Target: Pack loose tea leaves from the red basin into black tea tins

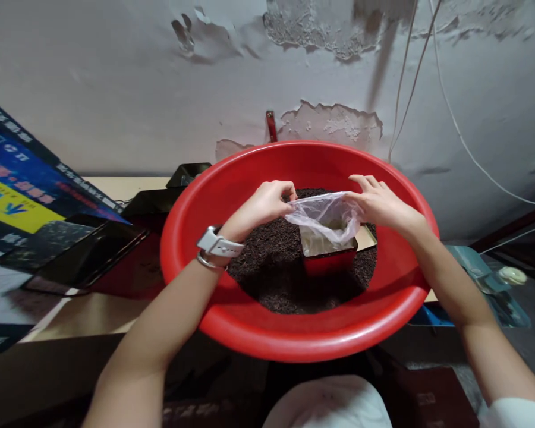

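Note:
A big red plastic basin [232, 190] holds a heap of dark loose tea leaves [276, 273]. A small red tin box [329, 261] stands in the leaves, lined with a clear plastic bag [325, 215]. My left hand [265, 203] pinches the bag's left edge, fingers closed. My right hand [378, 202] grips the bag's right edge, fingers curled over it. Both hands hold the bag's mouth above the tin. A white watch and a bracelet sit on my left wrist [216, 245].
A blue and yellow printed carton [22, 178] leans at the left beside dark trays [80, 249] on a wooden table [93, 312]. A peeling grey wall [116, 77] with hanging wires [455, 119] stands behind. Teal packaging [485, 279] lies at the right.

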Demonstrator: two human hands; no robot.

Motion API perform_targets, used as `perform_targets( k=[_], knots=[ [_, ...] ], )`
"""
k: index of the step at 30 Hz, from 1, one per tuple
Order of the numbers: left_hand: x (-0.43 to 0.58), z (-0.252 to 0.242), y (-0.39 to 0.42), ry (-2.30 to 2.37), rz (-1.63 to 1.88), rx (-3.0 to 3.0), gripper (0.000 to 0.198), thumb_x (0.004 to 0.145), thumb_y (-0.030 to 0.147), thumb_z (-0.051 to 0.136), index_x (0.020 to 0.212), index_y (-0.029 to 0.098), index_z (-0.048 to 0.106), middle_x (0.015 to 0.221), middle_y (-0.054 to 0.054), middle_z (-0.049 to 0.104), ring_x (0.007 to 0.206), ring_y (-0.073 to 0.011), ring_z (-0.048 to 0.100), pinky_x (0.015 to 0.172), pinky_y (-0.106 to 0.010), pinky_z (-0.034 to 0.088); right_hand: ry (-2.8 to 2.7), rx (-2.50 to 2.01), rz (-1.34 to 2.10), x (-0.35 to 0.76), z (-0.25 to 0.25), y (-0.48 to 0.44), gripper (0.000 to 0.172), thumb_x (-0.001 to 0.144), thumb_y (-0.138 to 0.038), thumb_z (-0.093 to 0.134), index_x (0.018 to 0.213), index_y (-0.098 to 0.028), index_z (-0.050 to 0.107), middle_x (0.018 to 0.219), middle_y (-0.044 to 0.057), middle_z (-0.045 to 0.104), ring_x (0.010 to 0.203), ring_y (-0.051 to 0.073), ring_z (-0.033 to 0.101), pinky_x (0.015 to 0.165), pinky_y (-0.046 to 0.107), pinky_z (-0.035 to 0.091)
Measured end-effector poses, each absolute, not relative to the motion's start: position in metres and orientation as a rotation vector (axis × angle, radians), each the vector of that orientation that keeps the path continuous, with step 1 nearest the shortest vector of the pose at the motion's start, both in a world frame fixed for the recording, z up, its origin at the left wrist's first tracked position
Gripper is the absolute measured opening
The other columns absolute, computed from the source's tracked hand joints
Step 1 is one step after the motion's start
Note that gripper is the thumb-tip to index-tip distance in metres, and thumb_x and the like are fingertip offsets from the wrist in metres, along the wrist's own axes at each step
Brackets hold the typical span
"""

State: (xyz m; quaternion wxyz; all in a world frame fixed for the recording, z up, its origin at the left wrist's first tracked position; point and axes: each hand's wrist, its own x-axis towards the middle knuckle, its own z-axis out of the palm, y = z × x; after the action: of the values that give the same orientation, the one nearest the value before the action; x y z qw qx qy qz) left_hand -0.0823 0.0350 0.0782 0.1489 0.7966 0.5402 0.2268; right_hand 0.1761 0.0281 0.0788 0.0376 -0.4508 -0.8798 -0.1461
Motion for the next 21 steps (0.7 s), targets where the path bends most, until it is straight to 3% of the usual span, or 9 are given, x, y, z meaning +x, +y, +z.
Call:
perform_targets(
  k=[4,7,9,13,17,21],
  knots=[
    [-0.09,0.091,0.026,1.493,0.67,2.28,0.008,0.064,0.013,0.056,0.071,0.015,0.06,0.075,-0.002,0.065,0.072,-0.0149,0.059,0.066,-0.024,0.045,-2.697,-1.352,-0.025,0.182,0.101,0.028,0.033,0.082,-0.011,0.051,0.11,-0.022,0.063,0.112,0.009,0.057,0.094,0.019,0.055,0.08,0.029,0.042],
    [-0.078,0.102,0.002,1.578,0.961,2.431,0.011,0.073,0.016,0.053,0.081,0.015,0.061,0.086,-0.004,0.064,0.08,-0.016,0.058,0.073,-0.027,0.045,-2.475,-1.172,-0.014,0.173,0.118,0.014,0.022,0.081,-0.011,0.05,0.095,-0.015,0.066,0.101,0.008,0.062,0.09,0.017,0.057,0.081,0.027,0.043],
    [-0.066,0.103,-0.012,1.539,1.034,2.59,0.014,0.082,0.018,0.047,0.087,0.015,0.06,0.094,-0.005,0.062,0.082,-0.0151,0.057,0.074,-0.026,0.045,-2.465,-1.08,0.003,0.162,0.122,0.001,0.022,0.082,-0.011,0.048,0.095,-0.014,0.065,0.097,0.007,0.065,0.087,0.016,0.059,0.079,0.027,0.044],
    [-0.048,0.085,-0.009,1.385,0.492,2.938,0.018,0.086,0.014,0.044,0.093,0.015,0.06,0.098,-0.008,0.063,0.086,-0.0179,0.06,0.077,-0.03,0.044,-2.777,-1.345,-0.16,0.142,0.111,-0.009,0.021,0.085,-0.015,0.046,0.092,-0.013,0.066,0.089,0.01,0.068,0.08,0.021,0.064,0.068,0.029,0.045],
    [-0.052,0.067,0.004,1.525,0.024,2.962,0.015,0.078,0.024,0.062,0.088,0.013,0.061,0.099,-0.014,0.066,0.098,-0.0287,0.06,0.089,-0.04,0.038,-2.883,-1.607,-0.46,0.138,0.099,-0.007,0.018,0.081,-0.02,0.055,0.092,-0.009,0.064,0.09,0.017,0.067,0.081,0.03,0.065,0.064,0.033,0.045],
    [-0.054,0.074,-0.014,1.626,-0.199,2.778,0.039,0.072,0.038,0.071,0.098,0.011,0.059,0.103,-0.019,0.065,0.094,-0.0345,0.062,0.077,-0.039,0.042,-2.949,-1.579,-0.284,0.146,0.096,-0.013,0.044,0.07,-0.033,0.072,0.102,-0.007,0.059,0.093,0.018,0.066,0.083,0.032,0.065,0.061,0.033,0.046]
  ],
)
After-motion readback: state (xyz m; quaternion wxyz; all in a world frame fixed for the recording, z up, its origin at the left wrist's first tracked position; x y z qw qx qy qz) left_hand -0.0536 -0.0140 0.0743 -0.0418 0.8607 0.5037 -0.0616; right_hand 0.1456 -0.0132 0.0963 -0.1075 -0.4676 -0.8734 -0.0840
